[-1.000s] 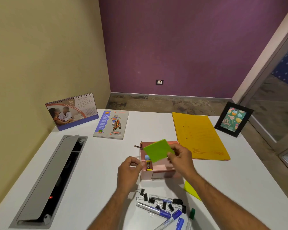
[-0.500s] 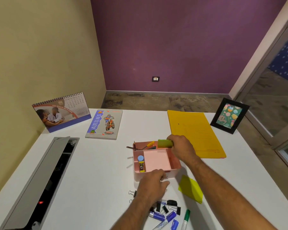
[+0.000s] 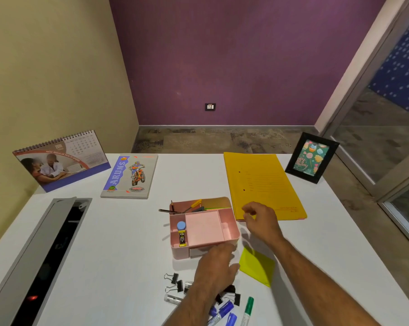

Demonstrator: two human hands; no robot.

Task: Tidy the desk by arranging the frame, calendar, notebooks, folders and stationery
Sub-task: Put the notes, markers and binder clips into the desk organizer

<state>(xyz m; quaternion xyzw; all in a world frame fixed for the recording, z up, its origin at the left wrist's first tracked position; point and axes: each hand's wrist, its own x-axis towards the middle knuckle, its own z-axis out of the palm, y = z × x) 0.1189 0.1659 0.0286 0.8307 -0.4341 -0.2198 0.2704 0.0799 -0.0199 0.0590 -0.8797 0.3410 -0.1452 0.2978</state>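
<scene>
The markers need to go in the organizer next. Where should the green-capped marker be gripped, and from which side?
Judging by its pose, pinch the green-capped marker across its white barrel just below the cap, coming from above on its right side. It lies flat on the desk; that side is bare, while blue markers and binder clips crowd its left.

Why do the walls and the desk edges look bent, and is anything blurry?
Head view: the wide-angle lens bows the desk edges and leans the walls outward. The left hand is smeared, apparently by motion; the right hand is only slightly soft. The pink organizer, calendar and picture frame are sharp. Soft shadows fall beside the organizer; no strong glare.
</scene>
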